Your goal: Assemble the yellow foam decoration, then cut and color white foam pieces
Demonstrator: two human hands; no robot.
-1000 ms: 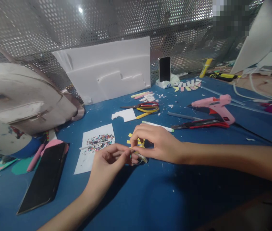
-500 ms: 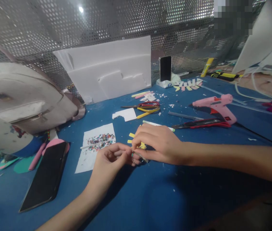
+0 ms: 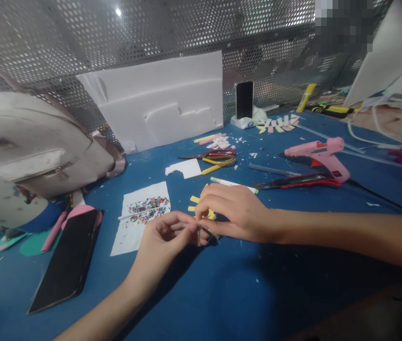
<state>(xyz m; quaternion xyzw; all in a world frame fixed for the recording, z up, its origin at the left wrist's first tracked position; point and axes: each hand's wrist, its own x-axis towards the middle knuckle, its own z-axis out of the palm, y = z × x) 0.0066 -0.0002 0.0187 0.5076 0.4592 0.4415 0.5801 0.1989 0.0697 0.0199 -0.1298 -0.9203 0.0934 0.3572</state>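
Note:
My left hand (image 3: 167, 234) and my right hand (image 3: 234, 210) meet fingertip to fingertip just above the blue table. Both are closed in a pinch on a small, thin, shiny piece (image 3: 208, 232), mostly covered by the fingers; its kind cannot be made out. Yellow strips (image 3: 194, 199) lie just behind the right fingers, partly hidden. Left of my left hand is a sheet of white paper (image 3: 121, 244) bearing a pile of multicoloured glitter flakes (image 3: 147, 204) and a thin white stick (image 3: 130, 216).
Behind the hands lie red-and-yellow-handled scissors (image 3: 222, 155), a cut white card (image 3: 188, 168), red-handled pliers (image 3: 304, 181) and a pink glue gun (image 3: 324, 150). A black phone (image 3: 66, 260) and a pale backpack (image 3: 44, 147) are at left. White foam boards (image 3: 172, 104) lean at the back.
The shiny piece between my fingertips has turned slightly, and the left fingers beneath it have shifted a little. Both hands stay in nearly the same place.

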